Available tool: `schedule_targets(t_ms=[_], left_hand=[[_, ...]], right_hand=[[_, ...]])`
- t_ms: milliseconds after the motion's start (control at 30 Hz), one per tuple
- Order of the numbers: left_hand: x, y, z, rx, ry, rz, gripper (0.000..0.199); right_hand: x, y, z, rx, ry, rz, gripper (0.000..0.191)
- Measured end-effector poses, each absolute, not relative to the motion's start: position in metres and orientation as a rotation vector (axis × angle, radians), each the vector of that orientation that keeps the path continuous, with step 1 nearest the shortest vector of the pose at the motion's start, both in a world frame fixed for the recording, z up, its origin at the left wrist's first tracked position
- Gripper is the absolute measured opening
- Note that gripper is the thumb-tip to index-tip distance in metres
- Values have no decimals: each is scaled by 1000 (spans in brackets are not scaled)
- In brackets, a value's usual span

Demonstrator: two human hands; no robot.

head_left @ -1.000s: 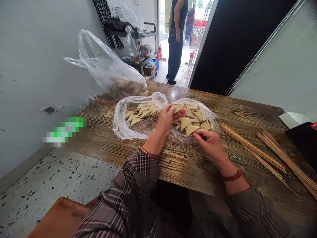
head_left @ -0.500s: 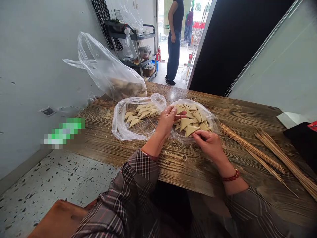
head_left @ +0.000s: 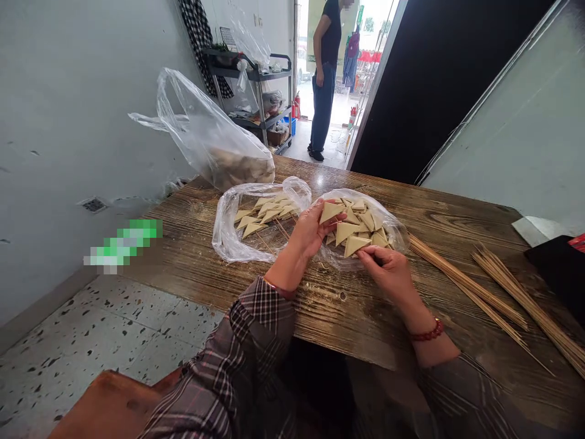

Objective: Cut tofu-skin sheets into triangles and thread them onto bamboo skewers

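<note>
My left hand (head_left: 311, 228) is closed on a beige folded tofu-skin triangle (head_left: 331, 212), thumb on its near side and fingers behind. Two more triangles line up below it toward my right hand (head_left: 386, 266). That hand pinches the lowest tofu-skin triangle (head_left: 356, 246) by its right corner between thumb and fingers. Whether a stick runs through this row is hidden. Behind them, loose triangles (head_left: 365, 218) are heaped in a clear plastic bag (head_left: 397, 227). Left of my left hand, skewered triangles (head_left: 269, 210) lie on another open plastic bag (head_left: 221, 235), their thin sticks pointing toward me.
Two bundles of bamboo skewers, one nearer (head_left: 470, 283) and one farther right (head_left: 521, 299), lie on the wooden table (head_left: 320, 329). A tied-up plastic bag (head_left: 237, 167) stands at the back left. Beyond are a shelf cart (head_left: 262, 76) and a standing person (head_left: 325, 85) by the doorway.
The triangle at my left hand now shows more of its flat face, with my left fingers shifted around it. My right hand keeps its pinch. The whole view has shifted slightly.
</note>
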State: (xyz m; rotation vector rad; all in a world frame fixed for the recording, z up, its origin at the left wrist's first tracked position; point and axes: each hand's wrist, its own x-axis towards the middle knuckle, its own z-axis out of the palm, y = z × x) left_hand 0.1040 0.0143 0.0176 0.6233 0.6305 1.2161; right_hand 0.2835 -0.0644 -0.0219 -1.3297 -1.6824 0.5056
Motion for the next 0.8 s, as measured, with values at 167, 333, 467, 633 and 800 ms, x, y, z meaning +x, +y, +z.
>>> schedule_targets(t_ms=[167,333,467,633,800], left_hand=[[105,11,16,674,551,1178,20],[107,10,14,704,543,1185,19],[108,9,14,733,572,1185,21],[110,8,11,767,587,1201,17],[112,7,9,778,625,1204,20]], right_hand=[[281,-65,-22,-1300,-1707,491,20],[280,-65,-23,-1287,-1718,481,21],[278,-65,-23,-1291,-1730,443,22],[276,-66,-21,-1284,-1746,429,23],[276,-66,-22,-1307,-1719,446,23]])
